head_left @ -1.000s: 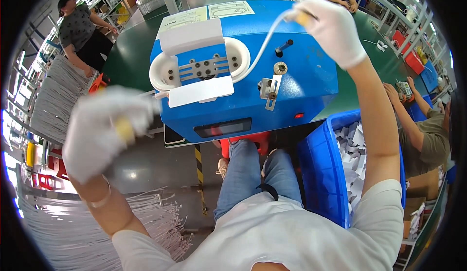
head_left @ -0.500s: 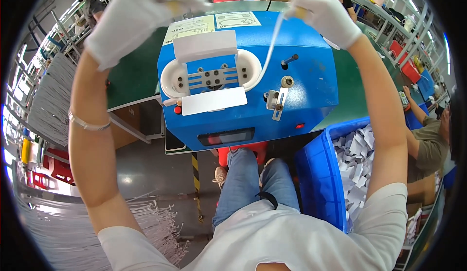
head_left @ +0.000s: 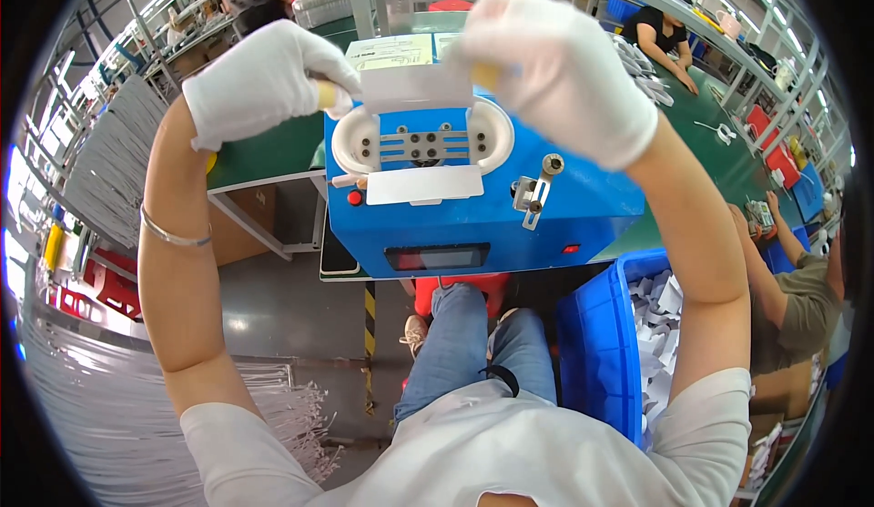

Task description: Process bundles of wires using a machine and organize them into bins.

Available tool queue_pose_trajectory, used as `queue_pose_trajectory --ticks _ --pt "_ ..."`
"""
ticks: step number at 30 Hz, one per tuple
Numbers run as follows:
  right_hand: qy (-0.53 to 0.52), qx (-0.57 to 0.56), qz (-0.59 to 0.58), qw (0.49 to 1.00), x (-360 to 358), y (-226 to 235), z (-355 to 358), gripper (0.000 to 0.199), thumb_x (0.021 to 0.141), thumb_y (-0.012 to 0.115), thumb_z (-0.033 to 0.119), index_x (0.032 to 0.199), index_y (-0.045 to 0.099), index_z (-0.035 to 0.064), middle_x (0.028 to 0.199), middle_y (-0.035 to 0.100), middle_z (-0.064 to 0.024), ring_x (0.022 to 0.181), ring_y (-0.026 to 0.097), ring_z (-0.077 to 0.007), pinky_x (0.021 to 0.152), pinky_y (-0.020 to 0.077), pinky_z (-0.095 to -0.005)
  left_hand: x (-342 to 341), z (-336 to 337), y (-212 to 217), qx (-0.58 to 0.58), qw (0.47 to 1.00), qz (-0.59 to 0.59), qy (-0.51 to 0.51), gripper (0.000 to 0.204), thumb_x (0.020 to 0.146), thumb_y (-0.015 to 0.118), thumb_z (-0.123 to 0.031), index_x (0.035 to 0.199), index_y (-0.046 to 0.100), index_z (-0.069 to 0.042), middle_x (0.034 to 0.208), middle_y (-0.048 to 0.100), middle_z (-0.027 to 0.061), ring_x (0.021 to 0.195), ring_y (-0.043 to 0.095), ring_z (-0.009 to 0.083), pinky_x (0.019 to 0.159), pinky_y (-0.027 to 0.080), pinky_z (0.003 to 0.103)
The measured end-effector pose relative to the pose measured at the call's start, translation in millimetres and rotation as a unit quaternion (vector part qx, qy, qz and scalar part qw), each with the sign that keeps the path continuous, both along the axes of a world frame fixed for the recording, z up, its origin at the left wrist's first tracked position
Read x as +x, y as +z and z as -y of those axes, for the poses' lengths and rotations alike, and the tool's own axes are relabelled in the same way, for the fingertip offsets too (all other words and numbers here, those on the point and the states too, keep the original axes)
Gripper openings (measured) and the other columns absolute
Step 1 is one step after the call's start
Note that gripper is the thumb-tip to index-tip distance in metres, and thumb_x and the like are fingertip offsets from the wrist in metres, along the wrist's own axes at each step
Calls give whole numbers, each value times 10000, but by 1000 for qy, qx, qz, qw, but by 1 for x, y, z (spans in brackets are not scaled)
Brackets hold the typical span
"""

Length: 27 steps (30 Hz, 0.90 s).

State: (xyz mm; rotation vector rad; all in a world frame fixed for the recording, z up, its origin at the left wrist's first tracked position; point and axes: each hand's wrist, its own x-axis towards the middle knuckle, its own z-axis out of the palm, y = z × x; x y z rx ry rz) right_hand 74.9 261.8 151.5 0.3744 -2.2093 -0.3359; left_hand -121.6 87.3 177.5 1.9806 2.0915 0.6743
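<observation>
A blue benchtop machine stands in front of me, with a slotted metal fixture on top. White cable curves around the fixture's two rounded ends. One white paper strip stands up behind the fixture, and another paper strip lies in front of it. My left hand, in a white glove with a yellowish fingertip cover, is pinched closed beside the rear strip's left end. My gloved right hand is curled and blurred above the machine's right half, near that strip's right end. What either hand holds is hidden.
Right of my legs, a blue bin holds white paper scraps. Bundled pale cables lie at lower left. A metal bracket rises from the machine's right side. Co-workers sit at the back and far right.
My right hand has moved left and closer, over the machine. My left hand has dropped to the fixture's left side. The cable stretched up to my right hand no longer shows.
</observation>
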Motion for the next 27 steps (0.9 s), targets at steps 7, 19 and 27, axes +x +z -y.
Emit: queue_pose_trajectory --ticks 7,19,27 --pt "-114 35 66 991 5 -28 22 297 556 749 70 820 612 57 807 554 -76 784 592 -245 672 509 -304 8 5 -18 71 978 -196 6 145 796 609 -101 886 711 -53 840 671 157 703 617 309 705 513 323" --pt "-149 -205 240 937 -8 -13 4 210 764 651 131 959 623 59 899 612 -119 838 614 -250 763 515 -335 40 -19 -74 361 892 -271 26 101 735 651 -98 828 653 -57 829 627 103 805 604 282 735 489 369" --pt "41 -557 240 794 -21 -31 -7 376 974 447 329 1155 567 22 1038 633 -94 896 614 -154 838 504 -270 34 -19 -78 370 899 -235 12 95 749 635 -97 828 662 -51 870 634 120 825 604 281 731 496 370"
